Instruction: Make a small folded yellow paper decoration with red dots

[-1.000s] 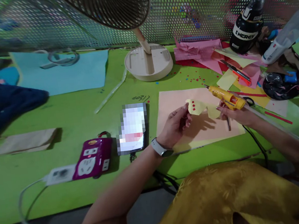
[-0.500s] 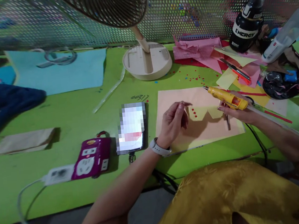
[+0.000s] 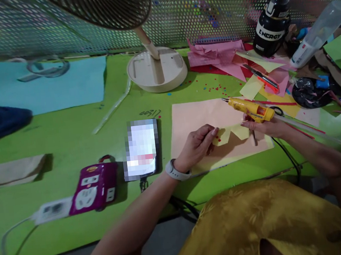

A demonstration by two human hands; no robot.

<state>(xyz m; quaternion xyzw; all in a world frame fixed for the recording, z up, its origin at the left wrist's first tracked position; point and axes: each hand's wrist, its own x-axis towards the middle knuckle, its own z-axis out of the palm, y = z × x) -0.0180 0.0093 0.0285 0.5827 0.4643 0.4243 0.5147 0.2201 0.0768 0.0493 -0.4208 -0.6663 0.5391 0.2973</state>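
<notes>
My left hand (image 3: 197, 145), with a white watch on the wrist, rests on a peach paper sheet (image 3: 194, 119) and pinches the left edge of a small yellow paper cut-out (image 3: 230, 134) dotted with red bits. My right hand (image 3: 263, 126) grips a yellow glue gun (image 3: 248, 109) whose nozzle points left and away, just above the cut-out's right side. The gun's black cord (image 3: 286, 158) runs down off the table edge. The cut-out lies flat on the peach sheet between both hands.
A phone (image 3: 142, 148) lies left of the sheet, with a purple power strip (image 3: 93, 187) further left. A fan base (image 3: 157, 69) stands behind. Pink and yellow paper scraps (image 3: 227, 56), a craft knife (image 3: 261, 78), a black bottle (image 3: 271, 25) and a clear bottle (image 3: 319, 34) crowd the back right. Blue paper (image 3: 47, 85) lies at back left.
The yellow cut-out, held up a second ago, has come down onto the peach sheet. My left hand let go briefly, then took its left edge again. The view shifted slightly right.
</notes>
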